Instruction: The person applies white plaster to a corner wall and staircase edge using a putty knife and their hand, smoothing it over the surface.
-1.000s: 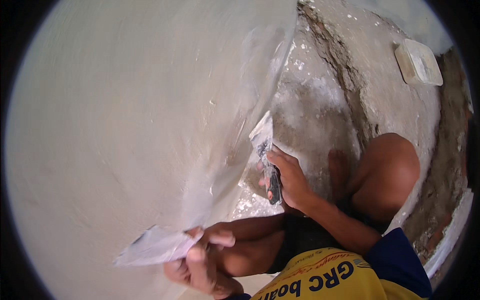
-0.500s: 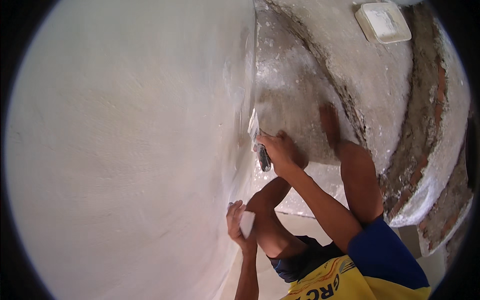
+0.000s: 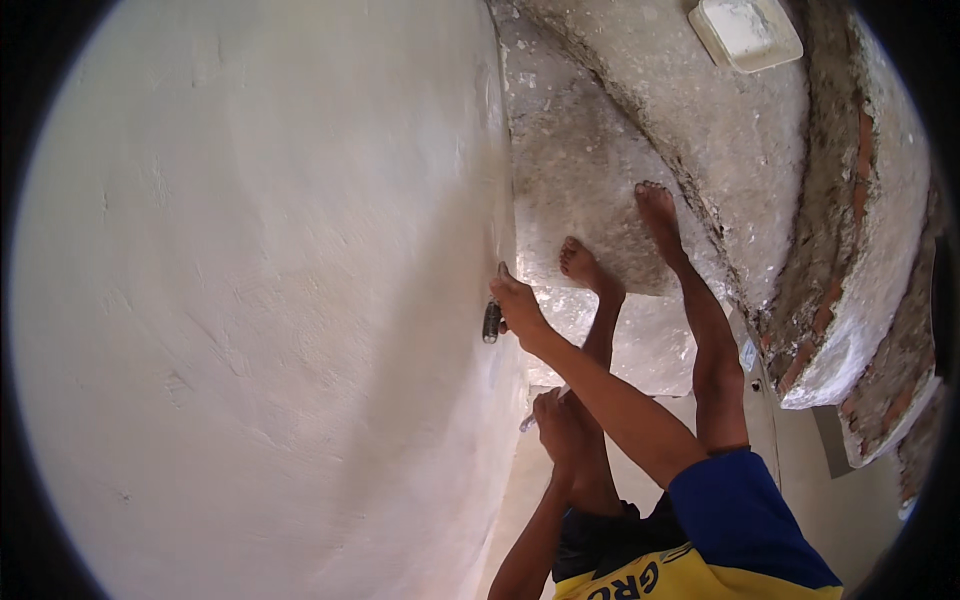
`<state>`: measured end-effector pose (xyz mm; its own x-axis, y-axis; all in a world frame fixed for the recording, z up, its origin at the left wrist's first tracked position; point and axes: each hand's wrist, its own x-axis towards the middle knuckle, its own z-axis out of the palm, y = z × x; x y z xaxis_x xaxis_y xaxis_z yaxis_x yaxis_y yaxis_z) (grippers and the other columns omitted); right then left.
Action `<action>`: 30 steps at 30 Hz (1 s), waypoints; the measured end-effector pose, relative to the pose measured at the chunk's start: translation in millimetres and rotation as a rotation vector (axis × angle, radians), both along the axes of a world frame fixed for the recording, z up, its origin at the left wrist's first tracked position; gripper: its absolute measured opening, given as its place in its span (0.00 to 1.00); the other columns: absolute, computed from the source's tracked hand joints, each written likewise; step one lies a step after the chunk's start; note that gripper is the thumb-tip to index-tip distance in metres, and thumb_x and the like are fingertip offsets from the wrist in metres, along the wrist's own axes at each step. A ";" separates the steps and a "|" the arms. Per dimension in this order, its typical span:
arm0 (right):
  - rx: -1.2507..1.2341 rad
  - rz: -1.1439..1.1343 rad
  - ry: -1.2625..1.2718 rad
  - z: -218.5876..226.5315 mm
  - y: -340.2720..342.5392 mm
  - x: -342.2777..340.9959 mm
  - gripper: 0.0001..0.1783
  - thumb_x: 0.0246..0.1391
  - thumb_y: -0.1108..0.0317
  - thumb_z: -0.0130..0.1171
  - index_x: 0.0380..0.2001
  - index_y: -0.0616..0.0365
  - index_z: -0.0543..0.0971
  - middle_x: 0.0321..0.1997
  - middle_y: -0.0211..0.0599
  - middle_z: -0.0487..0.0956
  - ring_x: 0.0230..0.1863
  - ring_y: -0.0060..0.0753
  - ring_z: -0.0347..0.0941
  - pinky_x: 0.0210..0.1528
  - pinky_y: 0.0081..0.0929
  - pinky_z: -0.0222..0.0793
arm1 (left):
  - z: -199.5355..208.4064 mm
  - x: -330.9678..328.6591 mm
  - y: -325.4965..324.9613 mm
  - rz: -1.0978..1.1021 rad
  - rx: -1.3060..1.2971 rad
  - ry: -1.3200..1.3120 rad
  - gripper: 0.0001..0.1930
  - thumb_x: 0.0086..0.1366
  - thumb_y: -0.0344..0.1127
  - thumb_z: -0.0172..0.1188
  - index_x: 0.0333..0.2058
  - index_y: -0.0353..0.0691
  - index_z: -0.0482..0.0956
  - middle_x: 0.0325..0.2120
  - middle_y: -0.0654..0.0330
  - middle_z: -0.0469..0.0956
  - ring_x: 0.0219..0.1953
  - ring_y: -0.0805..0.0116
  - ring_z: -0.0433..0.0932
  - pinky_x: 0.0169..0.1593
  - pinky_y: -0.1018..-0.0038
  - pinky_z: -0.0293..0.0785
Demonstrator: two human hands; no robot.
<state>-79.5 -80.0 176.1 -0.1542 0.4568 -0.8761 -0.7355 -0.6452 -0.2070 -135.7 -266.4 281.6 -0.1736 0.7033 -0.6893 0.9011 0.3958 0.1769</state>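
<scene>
My right hand is closed round the dark handle of a putty knife, held against the white plastered wall near its lower edge. The knife's blade is mostly hidden by my fingers. Lower down, my left hand is closed on a pale flat piece, whose end pokes out beside the fingers. Its kind cannot be made out. The left hand is in front of my left shin, partly covering it.
Bare feet stand on a rough, speckled concrete step. Further steps with broken edges and exposed brick curve along the right. A white rectangular tub with white material inside sits on a step at the top right.
My right hand with the putty knife has moved left and slightly down onto the wall. My left hand has moved right, away from the wall. The legs look straighter, and the view has shifted.
</scene>
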 end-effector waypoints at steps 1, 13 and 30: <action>-0.022 -0.008 -0.028 5.0 4.0 -3.8 0.37 0.64 0.57 0.49 0.71 0.59 0.51 0.18 0.24 0.63 0.16 0.19 0.61 0.13 0.22 0.61 | 3.2 7.7 9.2 -0.038 -0.111 0.038 0.13 0.68 0.33 0.45 0.48 0.38 0.74 0.49 0.53 0.71 0.56 0.52 0.68 0.57 0.59 0.69; 0.168 0.066 0.159 34.7 -9.7 12.6 0.31 0.65 0.59 0.50 0.66 0.64 0.62 0.21 0.26 0.70 0.15 0.19 0.64 0.15 0.21 0.62 | -0.9 27.2 31.2 0.166 -0.473 0.083 0.26 0.62 0.43 0.59 0.55 0.39 0.66 0.56 0.51 0.67 0.57 0.49 0.71 0.51 0.55 0.75; 0.271 0.319 -0.357 -42.6 -18.9 112.1 0.17 0.64 0.60 0.51 0.47 0.59 0.81 0.31 0.41 0.80 0.24 0.28 0.74 0.28 0.25 0.74 | -13.1 33.7 33.2 -0.292 -0.130 0.042 0.12 0.71 0.37 0.46 0.47 0.40 0.74 0.49 0.55 0.73 0.55 0.53 0.70 0.51 0.57 0.74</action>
<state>32.6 -98.9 133.4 -0.0367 0.6528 -0.7567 -0.3660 -0.7133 -0.5977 -102.0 -233.2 268.5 -0.0070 0.6339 -0.7734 0.9854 0.1359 0.1024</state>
